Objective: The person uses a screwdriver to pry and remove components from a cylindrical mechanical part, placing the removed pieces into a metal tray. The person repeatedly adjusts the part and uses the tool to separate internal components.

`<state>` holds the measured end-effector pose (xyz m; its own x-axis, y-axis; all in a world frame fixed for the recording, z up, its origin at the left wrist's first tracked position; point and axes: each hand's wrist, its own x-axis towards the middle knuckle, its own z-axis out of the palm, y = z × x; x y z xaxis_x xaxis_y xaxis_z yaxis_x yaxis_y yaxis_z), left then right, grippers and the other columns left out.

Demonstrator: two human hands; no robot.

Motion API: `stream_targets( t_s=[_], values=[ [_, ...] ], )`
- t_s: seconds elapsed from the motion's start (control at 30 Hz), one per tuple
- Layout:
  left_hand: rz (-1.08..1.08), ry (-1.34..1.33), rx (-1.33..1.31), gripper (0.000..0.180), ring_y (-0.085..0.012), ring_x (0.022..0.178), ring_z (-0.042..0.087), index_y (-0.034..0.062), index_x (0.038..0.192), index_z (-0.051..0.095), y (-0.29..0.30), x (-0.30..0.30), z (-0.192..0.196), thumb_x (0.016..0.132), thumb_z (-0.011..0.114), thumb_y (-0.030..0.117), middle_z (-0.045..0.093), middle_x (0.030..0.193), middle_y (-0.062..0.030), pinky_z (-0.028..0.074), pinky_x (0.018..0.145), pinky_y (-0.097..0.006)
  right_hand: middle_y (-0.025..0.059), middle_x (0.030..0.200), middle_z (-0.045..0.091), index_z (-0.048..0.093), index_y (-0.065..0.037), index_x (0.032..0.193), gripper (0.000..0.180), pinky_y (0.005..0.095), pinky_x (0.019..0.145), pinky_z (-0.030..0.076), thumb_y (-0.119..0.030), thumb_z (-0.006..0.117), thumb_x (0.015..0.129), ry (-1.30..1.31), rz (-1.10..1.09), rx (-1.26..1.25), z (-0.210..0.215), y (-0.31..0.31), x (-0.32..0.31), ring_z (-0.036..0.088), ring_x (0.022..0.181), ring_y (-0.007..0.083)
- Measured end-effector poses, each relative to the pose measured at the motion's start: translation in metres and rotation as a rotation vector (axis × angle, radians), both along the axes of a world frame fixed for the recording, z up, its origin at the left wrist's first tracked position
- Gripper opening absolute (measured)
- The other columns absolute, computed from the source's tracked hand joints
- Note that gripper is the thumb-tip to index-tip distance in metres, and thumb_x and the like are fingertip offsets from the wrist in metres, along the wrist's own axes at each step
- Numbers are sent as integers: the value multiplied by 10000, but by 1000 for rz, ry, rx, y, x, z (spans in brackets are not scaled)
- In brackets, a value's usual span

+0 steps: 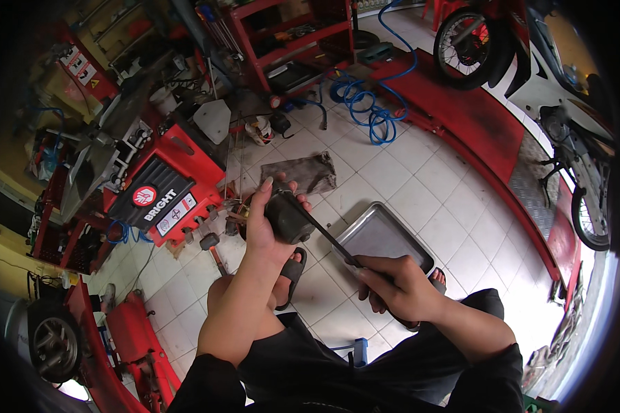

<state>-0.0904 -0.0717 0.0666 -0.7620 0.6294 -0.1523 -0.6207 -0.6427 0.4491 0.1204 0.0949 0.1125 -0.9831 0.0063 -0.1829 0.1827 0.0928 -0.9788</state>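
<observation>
My left hand (258, 221) is wrapped round a black, rounded metal part (289, 221), raised above the floor between my knees. Its exact kind I cannot make out. In my right hand (401, 290) is a long, thin dark rod-like tool (332, 241), slanting up and left. The rod's far end lies against or in front of the black part; whether it goes inside is hidden. Below and beyond the rod, a shallow metal tray (426, 252) rests on the tiles.
A crumpled dark cloth (300, 174) lies ahead on the tiled floor. To the left stands a red and black machine (179, 172). A coiled blue hose (375, 113), a red lift platform (475, 120) and a motorcycle (561, 124) are at the right. A red shelf cart (293, 41) stands behind.
</observation>
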Motion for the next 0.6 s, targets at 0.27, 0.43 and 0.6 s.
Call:
stream_targets(
  t_s=[0.27,0.43,0.6],
  values=[
    [7,53,-1,392,-246,921,574,120,1259,538,1,1,0,954,674,326,588,1099,-74,505,846,-411,57,707,636,632,52,1039,217,279,503,490,-121,503,1062,10,-12,19,4,-1,4,613,541,100],
    [34,55,-17,388,-249,905,580,116,1259,541,3,2,1,955,669,319,592,1100,-75,506,841,-413,60,694,626,638,49,1023,213,290,516,488,-118,510,1058,23,-6,43,0,0,3,617,547,107],
    [22,63,-61,396,-222,877,594,153,1261,560,5,2,-1,951,637,386,593,1109,-46,496,825,-428,61,691,623,637,49,1016,207,297,527,491,-113,513,1055,34,-24,53,-1,0,3,615,549,108]
  ],
)
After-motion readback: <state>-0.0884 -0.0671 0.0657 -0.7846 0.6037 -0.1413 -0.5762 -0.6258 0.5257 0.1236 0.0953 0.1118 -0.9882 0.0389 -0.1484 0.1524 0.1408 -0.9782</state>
